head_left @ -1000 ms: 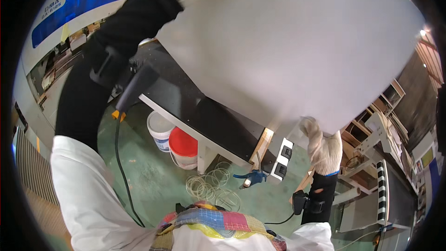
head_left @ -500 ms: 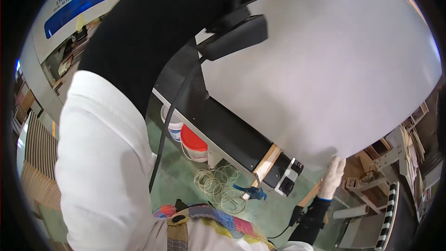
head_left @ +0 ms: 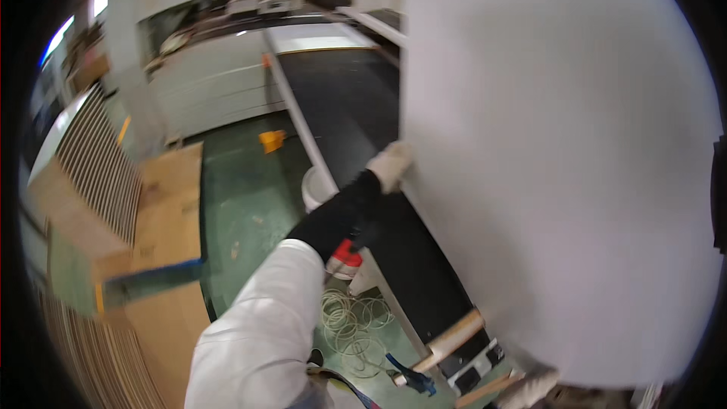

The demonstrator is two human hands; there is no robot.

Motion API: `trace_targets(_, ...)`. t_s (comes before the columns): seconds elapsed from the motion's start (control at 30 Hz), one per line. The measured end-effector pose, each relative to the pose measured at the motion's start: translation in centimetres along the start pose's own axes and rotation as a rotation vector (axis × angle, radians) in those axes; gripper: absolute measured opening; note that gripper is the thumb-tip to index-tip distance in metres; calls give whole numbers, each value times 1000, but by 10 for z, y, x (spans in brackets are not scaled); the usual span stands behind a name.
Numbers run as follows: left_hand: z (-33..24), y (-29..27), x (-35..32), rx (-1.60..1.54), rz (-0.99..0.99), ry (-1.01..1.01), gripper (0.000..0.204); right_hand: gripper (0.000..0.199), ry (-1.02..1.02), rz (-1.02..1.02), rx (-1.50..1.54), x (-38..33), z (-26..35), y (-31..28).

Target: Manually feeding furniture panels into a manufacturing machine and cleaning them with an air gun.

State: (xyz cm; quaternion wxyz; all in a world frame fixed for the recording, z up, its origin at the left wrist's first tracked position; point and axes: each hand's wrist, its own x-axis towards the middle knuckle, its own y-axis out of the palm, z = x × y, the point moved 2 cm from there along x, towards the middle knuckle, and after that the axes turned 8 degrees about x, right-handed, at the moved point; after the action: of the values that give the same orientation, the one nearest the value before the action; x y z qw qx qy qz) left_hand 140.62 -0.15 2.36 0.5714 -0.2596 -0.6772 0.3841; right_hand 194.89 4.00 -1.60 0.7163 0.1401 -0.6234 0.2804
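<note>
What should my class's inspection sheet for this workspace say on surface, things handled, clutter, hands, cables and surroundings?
Surface: black-topped bench, partly hidden by the panel; wooden strip across its near end.
Things handled: the large pale panel, plain face showing.
Clutter: white bucket and red-topped bucket beside the bench; blue tool near the strip.
Hands: left hand at the panel's left edge; right hand at its lower edge, grip unclear.
Cables: pale coil on the green floor; cable or hose, cannot tell.
Surroundings: stacked boards at left; white machine behind.
</note>
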Motion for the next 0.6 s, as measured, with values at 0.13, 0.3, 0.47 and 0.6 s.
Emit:
trace_targets(0.13, 1, -4, -9, -807, 245, -465, 42, 32, -38, 138, 303, 25, 91, 93)
trace_targets(0.3, 21, -107, -50, -1037, -33, -743, 57, 36, -48, 349, 634, 23, 250, 135)
trace_targets(0.47, 92, -230, -134, -890, -421, -674, 59, 41, -44, 500, 926, 31, 415, 128)
trace_targets(0.6, 139, -343, -245, -873, -538, -730, 70, 45, -45, 611, 1124, 41, 541, 91)
